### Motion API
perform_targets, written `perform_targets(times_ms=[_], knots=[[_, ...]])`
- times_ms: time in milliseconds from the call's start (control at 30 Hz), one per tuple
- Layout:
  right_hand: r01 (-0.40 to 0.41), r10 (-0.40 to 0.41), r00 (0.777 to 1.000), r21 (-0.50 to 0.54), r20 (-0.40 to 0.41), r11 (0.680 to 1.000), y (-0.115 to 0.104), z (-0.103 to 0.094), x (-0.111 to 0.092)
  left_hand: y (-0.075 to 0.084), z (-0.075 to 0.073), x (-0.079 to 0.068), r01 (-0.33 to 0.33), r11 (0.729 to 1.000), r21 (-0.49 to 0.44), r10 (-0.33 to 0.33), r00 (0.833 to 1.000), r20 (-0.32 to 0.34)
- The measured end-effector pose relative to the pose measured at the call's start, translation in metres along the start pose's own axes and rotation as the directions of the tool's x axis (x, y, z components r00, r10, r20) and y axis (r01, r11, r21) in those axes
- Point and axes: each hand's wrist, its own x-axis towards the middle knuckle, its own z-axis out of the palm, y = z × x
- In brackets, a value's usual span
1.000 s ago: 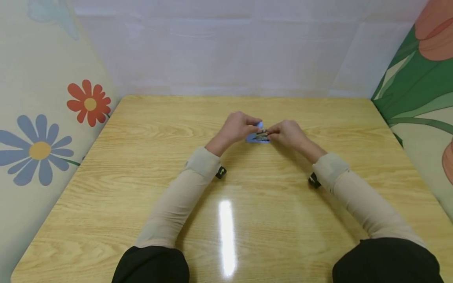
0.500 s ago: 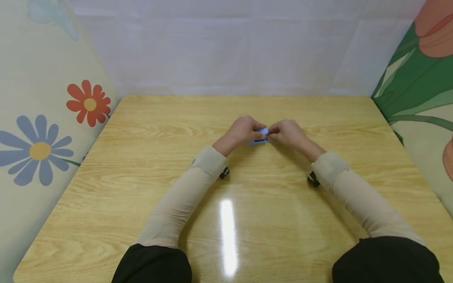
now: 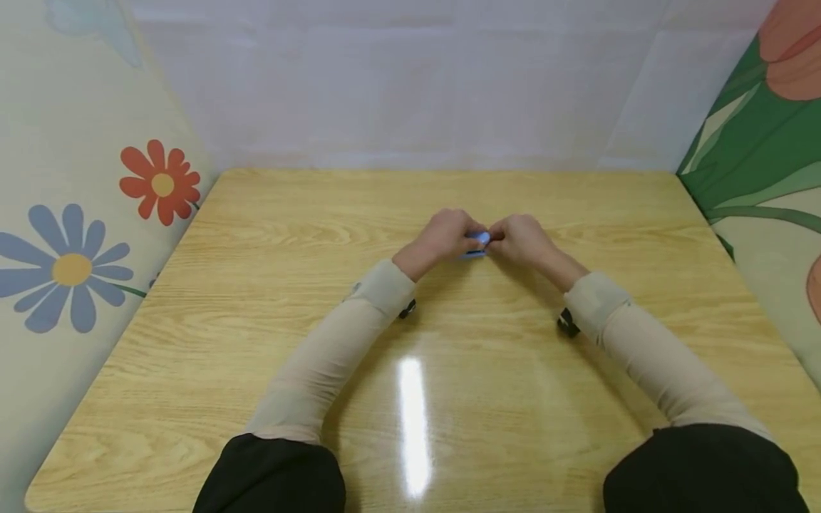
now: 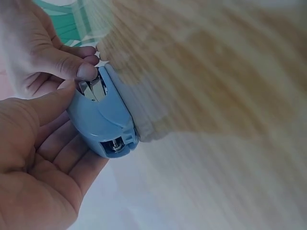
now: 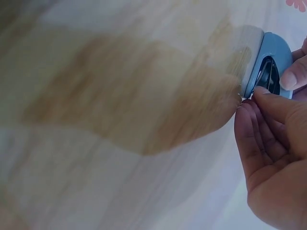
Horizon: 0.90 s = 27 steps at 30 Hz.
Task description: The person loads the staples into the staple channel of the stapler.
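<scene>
A small light-blue stapler (image 3: 476, 242) sits low over the far middle of the table. In the left wrist view, metal parts show through openings in the blue stapler (image 4: 103, 112). My left hand (image 3: 442, 239) holds its body between thumb and fingers. The thumb and fingers of my right hand (image 3: 522, 241) pinch at the other end of the stapler, beside its metal part. In the right wrist view, a dark opening shows in the stapler (image 5: 278, 48), and the thumb of my right hand (image 5: 280, 153) lies at its edge. Whether something small sits between those fingertips cannot be made out.
The wood-grain table (image 3: 308, 221) reaches a white sheet (image 3: 410, 92) at the back. Flower-painted panels stand on both sides. A bright light reflection (image 3: 413, 427) lies on the near part of the table.
The stapler stood open a second ago with its metallic inside showing; now its top is down. My left hand has moved slightly right and closer round it. My right hand has barely moved.
</scene>
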Motion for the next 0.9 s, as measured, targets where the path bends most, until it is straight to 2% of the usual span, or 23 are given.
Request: perform_targets(times_ms=[133,367,600,767,900], knots=[[-0.002,0.002,1.000,-0.010,-0.009,1.000,0.001,-0.003,0.000,0.002,-0.001,0.003,-0.021,1.000,0.011,0.021,1.000,-0.001],[-0.010,0.010,1.000,0.006,0.014,1.000,0.001,0.000,-0.006,0.001,-0.003,0.001,-0.024,1.000,0.001,0.024,0.999,0.046],[-0.057,0.056,0.998,0.056,0.030,0.997,0.001,0.000,-0.009,-0.002,-0.008,-0.006,-0.007,0.997,-0.077,0.008,1.000,0.010],[-0.054,0.052,0.998,0.061,0.029,0.997,0.002,-0.004,-0.008,-0.004,-0.010,-0.006,-0.023,0.997,-0.080,0.023,1.000,-0.012],[-0.064,0.061,0.996,0.052,0.067,0.997,0.001,-0.007,-0.010,-0.003,-0.010,-0.012,-0.025,0.997,-0.069,0.024,1.000,-0.011]])
